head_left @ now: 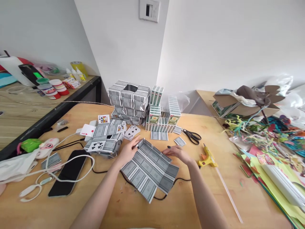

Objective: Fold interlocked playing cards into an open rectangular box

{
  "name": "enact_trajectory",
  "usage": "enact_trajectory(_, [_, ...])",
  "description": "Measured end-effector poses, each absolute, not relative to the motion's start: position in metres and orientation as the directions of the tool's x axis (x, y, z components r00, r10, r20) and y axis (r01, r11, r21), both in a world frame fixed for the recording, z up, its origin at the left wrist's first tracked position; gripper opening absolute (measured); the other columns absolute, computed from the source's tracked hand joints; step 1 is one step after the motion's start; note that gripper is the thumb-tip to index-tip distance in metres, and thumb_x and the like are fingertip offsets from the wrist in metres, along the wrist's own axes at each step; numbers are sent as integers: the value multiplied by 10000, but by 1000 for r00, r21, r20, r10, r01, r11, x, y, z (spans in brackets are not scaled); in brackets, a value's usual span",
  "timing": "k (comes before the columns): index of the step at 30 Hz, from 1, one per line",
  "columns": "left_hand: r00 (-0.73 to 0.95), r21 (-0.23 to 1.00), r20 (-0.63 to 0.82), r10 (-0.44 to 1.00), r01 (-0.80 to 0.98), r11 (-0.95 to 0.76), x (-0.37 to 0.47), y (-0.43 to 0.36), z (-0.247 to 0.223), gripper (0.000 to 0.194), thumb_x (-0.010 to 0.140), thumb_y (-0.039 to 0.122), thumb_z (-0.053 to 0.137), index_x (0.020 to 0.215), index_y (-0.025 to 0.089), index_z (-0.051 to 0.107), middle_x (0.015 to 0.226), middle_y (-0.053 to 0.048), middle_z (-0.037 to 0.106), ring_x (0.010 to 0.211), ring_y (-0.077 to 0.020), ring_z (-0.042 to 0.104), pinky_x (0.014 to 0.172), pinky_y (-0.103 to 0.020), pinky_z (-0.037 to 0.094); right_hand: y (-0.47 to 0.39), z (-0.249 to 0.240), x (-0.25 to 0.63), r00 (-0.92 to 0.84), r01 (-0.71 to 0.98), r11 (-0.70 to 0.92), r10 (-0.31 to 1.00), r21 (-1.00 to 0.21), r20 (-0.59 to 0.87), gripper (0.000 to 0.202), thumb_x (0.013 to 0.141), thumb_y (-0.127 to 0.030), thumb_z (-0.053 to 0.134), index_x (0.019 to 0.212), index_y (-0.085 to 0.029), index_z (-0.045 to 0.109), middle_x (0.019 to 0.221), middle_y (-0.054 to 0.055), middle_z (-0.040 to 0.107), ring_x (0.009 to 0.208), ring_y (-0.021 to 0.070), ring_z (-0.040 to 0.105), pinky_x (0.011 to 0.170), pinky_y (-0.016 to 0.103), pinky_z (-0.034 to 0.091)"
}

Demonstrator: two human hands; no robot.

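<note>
The card panel (pixel 150 167), built of patterned playing cards set edge to edge, lies at the middle of the surface (pixel 175 213), between the person's two hands and over a dark cable (pixel 183 179). The left hand (pixel 128 149) is closed on its far left corner, thumb and fingers bent around the edge. The right hand (pixel 178 153) has its fingers laid against the far right edge; whether it pinches there or only steadies, I cannot tell. Judging by its form, the panel is partly built: the cards are already joined into one sheet and a low wall stands along the far side, while the near part spreads out flat and a flap juts out at the right, so the near side looks unwalled. Behind it, the tall card structure (pixel 130 100) appears much further along, its tiers stacked around a square opening. The glue gun (pixel 207 158) lies untouched to the right, near the scissors (pixel 193 137), and a few loose cards (pixel 159 135) lie just beyond the panel.
</note>
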State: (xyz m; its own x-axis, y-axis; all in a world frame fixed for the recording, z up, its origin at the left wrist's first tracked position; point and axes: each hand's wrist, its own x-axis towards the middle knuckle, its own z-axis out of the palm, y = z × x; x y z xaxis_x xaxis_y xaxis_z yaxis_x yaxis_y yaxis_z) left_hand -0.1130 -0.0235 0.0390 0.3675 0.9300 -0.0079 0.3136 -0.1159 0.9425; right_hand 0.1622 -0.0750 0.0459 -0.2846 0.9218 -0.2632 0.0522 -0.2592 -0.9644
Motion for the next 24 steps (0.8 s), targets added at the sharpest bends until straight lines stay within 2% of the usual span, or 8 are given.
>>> enact_trajectory(2, [330,882,-6,944,446,-150,-114,-23,40,489,718,199,457,1205,197,499,1130,-61,600,1065,-222,538,936,-358,389,-59,45,156,-260,323,-133,940,-937,-223,381,764,-429,456,622,-147,670,642,63,666,603,176,604,576,285,470])
enact_trajectory(3, [327,844,3,945,506,-178,-114,-23,40,443,730,216,448,1164,199,541,1109,-58,613,1032,-226,559,910,-352,408,-47,44,150,-239,524,-9,958,-852,-156,420,800,-415,409,564,-160,643,538,37,628,502,143,564,506,250,437])
enact_trajectory(4, [335,807,15,942,553,-209,-114,-23,40,408,743,227,435,1127,203,571,1090,-52,623,998,-227,577,882,-342,426,-35,44,143,-239,722,125,968,-680,-75,465,832,-390,352,506,-174,603,456,10,574,431,117,513,462,231,395])
enact_trajectory(5, [350,773,21,937,588,-237,-114,-24,40,390,755,233,422,1107,211,587,1064,-46,637,959,-225,596,849,-332,443,-22,44,134,-253,774,173,966,-609,-48,460,837,-360,355,479,-176,578,424,5,537,413,114,484,453,232,365])
enact_trajectory(9, [360,701,17,933,661,-268,-111,-26,40,392,784,237,389,1133,243,567,987,-34,669,831,-217,636,740,-302,470,29,50,91,-385,820,336,923,-463,-11,335,833,-295,399,593,-177,600,603,45,606,599,160,548,560,257,374])
enact_trajectory(15, [347,678,2,938,689,-256,-111,-28,36,392,817,265,362,1164,227,540,1053,-49,642,907,-226,615,764,-311,460,65,58,29,-625,751,574,777,-327,-73,192,759,-145,505,921,-176,603,1017,87,604,957,209,538,745,276,409])
enact_trajectory(19, [327,716,32,945,652,-249,-113,-28,31,379,811,281,390,1151,237,551,1087,-34,625,962,-227,594,810,-318,448,72,59,9,-657,746,614,741,-256,-136,330,736,-55,480,1043,-150,551,1089,125,571,980,243,543,734,319,437])
enact_trajectory(24, [323,705,4,946,670,-232,-114,-29,35,394,813,276,385,1174,221,533,1072,-52,633,924,-230,606,759,-318,463,80,61,9,-597,802,568,775,-187,-205,315,712,-107,554,1027,-91,546,1069,196,559,888,278,585,662,337,459])
